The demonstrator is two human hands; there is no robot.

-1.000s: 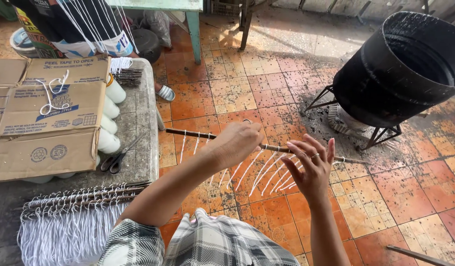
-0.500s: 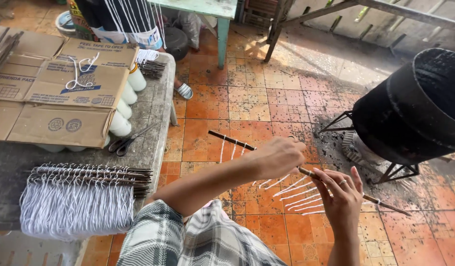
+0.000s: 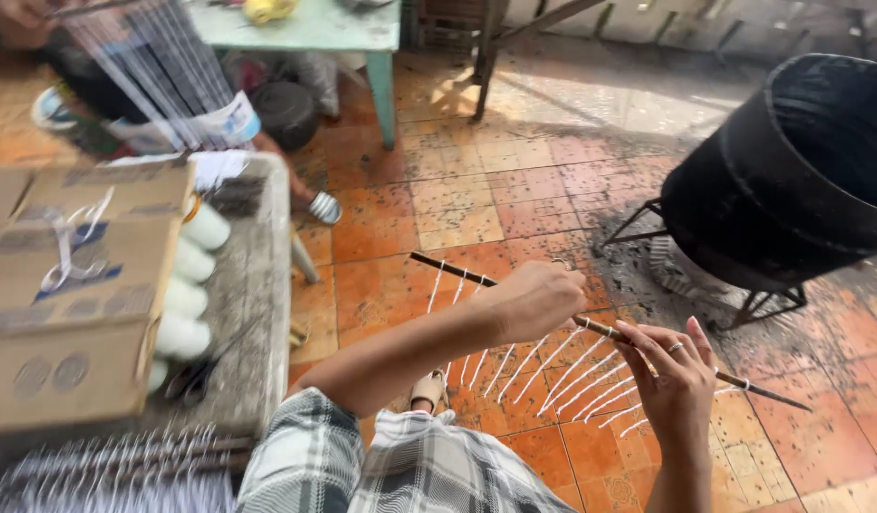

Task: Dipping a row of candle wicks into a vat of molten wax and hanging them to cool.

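Table (image 3: 258,313), far left of both hands: grey slab carrying flattened cardboard (image 3: 73,285), a row of white candles (image 3: 187,285) along the cardboard's right edge, and scissors (image 3: 196,375), blurred. At its near end, a bundle of sticks (image 3: 125,461) with white strings hanging from them.

Left hand (image 3: 533,299): fingers curled shut around the stick (image 3: 605,330), gripping it about a third of the way along from its far-left tip. Back of the hand faces up.

Stick: thin, dark, held slanting above the tiled floor (image 3: 438,199), left tip higher, right tip lower and past the right hand. White wicks (image 3: 567,366) are tied along it in a row; they hang left of, between and below the fingers of both hands.

Right hand (image 3: 676,380): just right of the left hand, fingers loosely bent, thumb and fingertips pinching the stick where wicks are tied; a ring on one finger.

Black drum (image 3: 790,161): beyond and right of the right hand, tilted on a metal stand, on soot-stained tiles.

Top left, beyond the table: another person holding up strings, blurred.
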